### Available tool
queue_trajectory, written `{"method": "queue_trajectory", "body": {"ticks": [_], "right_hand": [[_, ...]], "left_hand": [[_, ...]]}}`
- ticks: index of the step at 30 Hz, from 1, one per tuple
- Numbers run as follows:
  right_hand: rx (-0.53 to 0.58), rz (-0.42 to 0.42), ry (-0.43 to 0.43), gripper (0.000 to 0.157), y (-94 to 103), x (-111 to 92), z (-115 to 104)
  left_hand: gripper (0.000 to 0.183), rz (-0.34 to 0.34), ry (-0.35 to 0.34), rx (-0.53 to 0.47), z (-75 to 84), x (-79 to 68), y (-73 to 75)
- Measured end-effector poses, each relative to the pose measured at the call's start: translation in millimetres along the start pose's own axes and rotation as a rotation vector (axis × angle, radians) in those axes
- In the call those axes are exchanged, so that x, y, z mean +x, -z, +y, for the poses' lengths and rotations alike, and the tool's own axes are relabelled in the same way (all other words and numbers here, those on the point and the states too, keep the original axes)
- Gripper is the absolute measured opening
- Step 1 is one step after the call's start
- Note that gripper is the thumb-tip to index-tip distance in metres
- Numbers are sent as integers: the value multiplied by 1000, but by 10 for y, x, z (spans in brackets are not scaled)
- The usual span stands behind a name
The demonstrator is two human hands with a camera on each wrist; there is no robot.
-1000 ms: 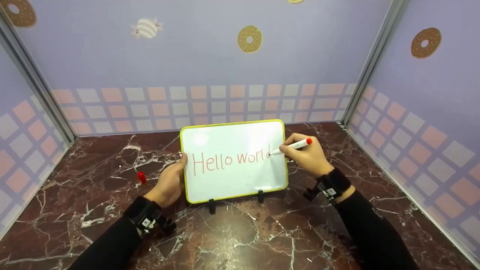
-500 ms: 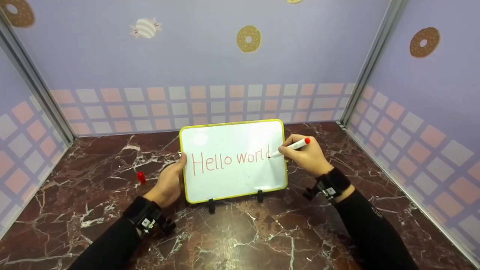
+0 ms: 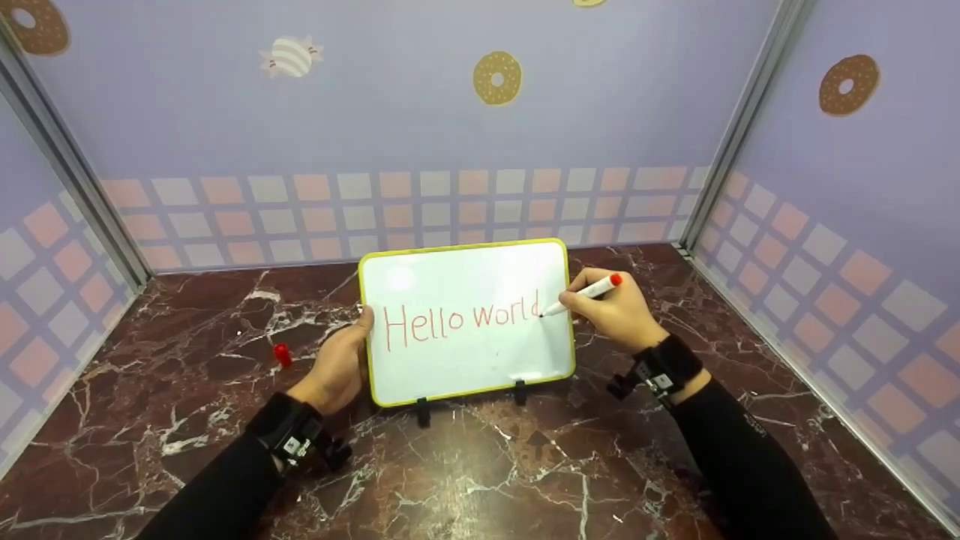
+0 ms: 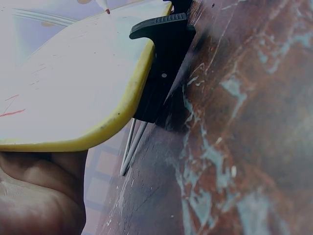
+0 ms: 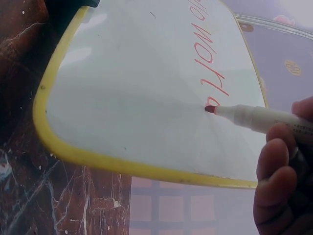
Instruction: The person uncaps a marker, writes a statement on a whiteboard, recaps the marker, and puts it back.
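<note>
A whiteboard (image 3: 465, 360) with a yellow frame leans back on a black stand (image 4: 164, 63), bearing "Hello world" in red. My left hand (image 3: 339, 369) grips its left edge, the thumb in front and the fingers behind, mostly hidden in the head view. A white marker (image 3: 590, 291) with a red end is pinched between the thumb and fingers of my right hand (image 3: 615, 311). In the right wrist view the marker's red tip (image 5: 211, 109) is right at the foot of the "d".
To the left of my left hand, the red marker cap (image 3: 282, 355) stands on the brown marbled table (image 3: 465, 480). Patterned lilac panels (image 3: 405, 127) close off the back and both sides.
The marker's tip has moved slightly down along the stem of the "d" to its foot. My left hand and the whiteboard have held still.
</note>
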State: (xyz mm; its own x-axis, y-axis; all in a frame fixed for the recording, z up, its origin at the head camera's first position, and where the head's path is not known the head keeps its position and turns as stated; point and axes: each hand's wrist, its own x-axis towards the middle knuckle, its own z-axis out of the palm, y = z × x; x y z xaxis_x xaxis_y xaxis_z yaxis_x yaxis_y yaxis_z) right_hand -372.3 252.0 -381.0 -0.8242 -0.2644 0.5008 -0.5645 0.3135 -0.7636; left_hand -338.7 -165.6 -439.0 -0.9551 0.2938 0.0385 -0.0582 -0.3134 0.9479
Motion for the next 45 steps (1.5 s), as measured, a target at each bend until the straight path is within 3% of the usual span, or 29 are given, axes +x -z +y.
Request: {"method": "queue_trajectory", "body": {"ticks": [9,21,31,45], "right_hand": [[-9,2,19,14,11,9,-31],[105,53,70,17,65,20,-25],[70,113,129,14,69,27,2],[67,150,124,11,60,40,11]], "left_hand": [[73,26,-5,-7,-12,-3,5],[72,31,2,-10,-9,6,-5],[71,39,2,-24,-15,14,-13],[72,20,2,-19,-9,5,-5]]}}
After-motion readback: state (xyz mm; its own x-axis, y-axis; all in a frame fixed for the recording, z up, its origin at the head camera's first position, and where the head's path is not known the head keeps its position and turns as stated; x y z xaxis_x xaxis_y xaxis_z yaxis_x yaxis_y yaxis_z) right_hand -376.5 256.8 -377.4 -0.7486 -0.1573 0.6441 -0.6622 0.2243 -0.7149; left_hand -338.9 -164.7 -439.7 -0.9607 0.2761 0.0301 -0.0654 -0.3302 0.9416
